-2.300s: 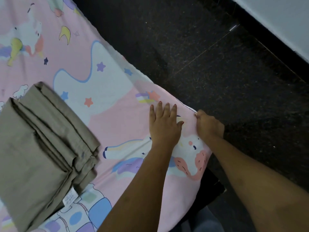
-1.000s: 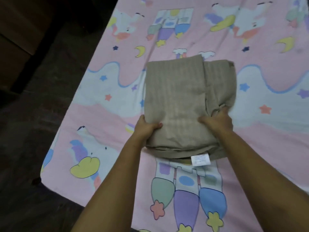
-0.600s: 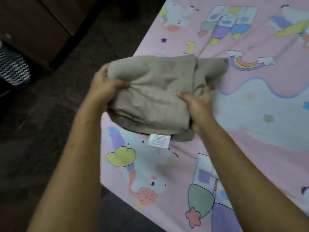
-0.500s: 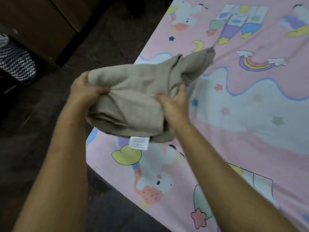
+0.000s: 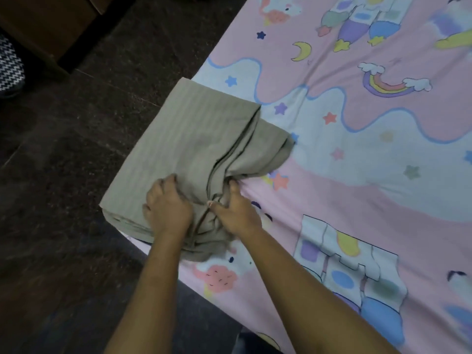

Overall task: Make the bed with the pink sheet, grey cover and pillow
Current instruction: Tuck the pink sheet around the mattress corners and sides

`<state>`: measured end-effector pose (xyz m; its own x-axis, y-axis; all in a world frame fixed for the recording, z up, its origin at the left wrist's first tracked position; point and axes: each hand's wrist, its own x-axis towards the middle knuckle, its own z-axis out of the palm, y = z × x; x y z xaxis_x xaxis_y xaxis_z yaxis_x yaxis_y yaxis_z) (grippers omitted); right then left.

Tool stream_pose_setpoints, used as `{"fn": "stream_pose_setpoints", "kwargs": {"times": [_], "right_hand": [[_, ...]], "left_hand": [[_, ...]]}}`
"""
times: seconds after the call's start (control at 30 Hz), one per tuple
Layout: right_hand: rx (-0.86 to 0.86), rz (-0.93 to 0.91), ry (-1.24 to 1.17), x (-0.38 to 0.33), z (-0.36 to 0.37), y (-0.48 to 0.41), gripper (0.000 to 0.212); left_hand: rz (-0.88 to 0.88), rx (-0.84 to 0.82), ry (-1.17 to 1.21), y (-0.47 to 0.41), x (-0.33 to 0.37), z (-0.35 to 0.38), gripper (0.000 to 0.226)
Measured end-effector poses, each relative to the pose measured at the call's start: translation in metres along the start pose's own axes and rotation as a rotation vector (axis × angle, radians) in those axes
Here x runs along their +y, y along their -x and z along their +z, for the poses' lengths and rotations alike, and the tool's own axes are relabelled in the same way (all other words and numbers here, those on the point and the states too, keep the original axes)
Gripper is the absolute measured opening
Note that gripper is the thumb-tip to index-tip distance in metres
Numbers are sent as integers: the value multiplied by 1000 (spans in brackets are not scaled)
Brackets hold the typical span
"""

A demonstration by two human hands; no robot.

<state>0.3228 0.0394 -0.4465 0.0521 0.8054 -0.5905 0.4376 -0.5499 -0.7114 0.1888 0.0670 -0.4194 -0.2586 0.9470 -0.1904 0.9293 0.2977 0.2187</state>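
Note:
The pink sheet (image 5: 344, 190), printed with rainbows, stars and cartoon figures, lies spread over the bed. The folded grey cover (image 5: 194, 139) sits on the bed's left edge, near the corner closest to me. My left hand (image 5: 166, 208) grips the cover's near layers with curled fingers. My right hand (image 5: 236, 210) pinches the bunched folds just to the right of it. No pillow is in view.
Dark speckled floor (image 5: 76, 149) runs along the left of the bed. A brown wooden cabinet (image 5: 48, 19) stands at the upper left, with a black-and-white zigzag fabric item (image 5: 10, 65) beside it at the frame's left edge.
I lifted the folded cover off the middle of the bed with both hands and carried it left. It now rests on the bed's left edge, with both hands gripping its near layers.

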Motion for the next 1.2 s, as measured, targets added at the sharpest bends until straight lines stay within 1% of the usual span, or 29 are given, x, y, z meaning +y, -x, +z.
{"fn": "stream_pose_setpoints", "kwargs": {"times": [0.1, 0.17, 0.23, 0.33, 0.4, 0.47, 0.57, 0.63, 0.7, 0.73, 0.8, 0.83, 0.87, 0.93, 1.0, 1.07, 1.13, 1.2], "right_hand": [[127, -26, 92, 26, -37, -6, 52], [248, 2, 165, 58, -70, -5, 44], [395, 21, 328, 102, -108, 9, 41], [592, 84, 531, 171, -168, 47, 41], [704, 164, 607, 226, -210, 85, 42], [825, 296, 565, 283, -250, 129, 46], [978, 465, 485, 350, -294, 192, 52], [992, 556, 363, 382, -313, 223, 58], [937, 629, 147, 406, -321, 235, 61], [871, 628, 18, 415, -324, 237, 58], [744, 538, -211, 422, -324, 235, 49], [749, 486, -248, 421, -322, 233, 46], [780, 460, -212, 418, -321, 232, 45], [821, 465, -20, 413, -324, 233, 44], [794, 463, 114, 414, -328, 236, 46], [783, 444, 136, 419, -330, 238, 49], [770, 441, 161, 419, -334, 241, 51], [755, 426, 270, 420, -341, 247, 52]], "left_hand": [[120, -2, 34, 28, 40, 20, 55], [163, -14, 49, 47, 63, 32, 62], [213, -54, 18, 70, 85, 45, 69], [317, -172, -38, 110, 121, 69, 66], [394, -251, -58, 150, 150, 87, 63], [458, -322, -42, 199, 183, 108, 61], [532, -415, -43, 276, 225, 138, 61], [565, -432, -76, 328, 252, 155, 62], [568, -432, -59, 370, 274, 171, 64], [572, -447, -64, 389, 286, 179, 65], [566, -483, -104, 417, 302, 191, 69], [559, -480, -109, 426, 307, 194, 70], [554, -464, -104, 432, 312, 196, 70], [550, -430, -83, 437, 318, 198, 68], [554, -414, -72, 439, 318, 199, 64], [580, -391, -82, 440, 319, 203, 60], [608, -350, -92, 444, 322, 206, 61], [655, -307, -106, 448, 324, 209, 58]]}}
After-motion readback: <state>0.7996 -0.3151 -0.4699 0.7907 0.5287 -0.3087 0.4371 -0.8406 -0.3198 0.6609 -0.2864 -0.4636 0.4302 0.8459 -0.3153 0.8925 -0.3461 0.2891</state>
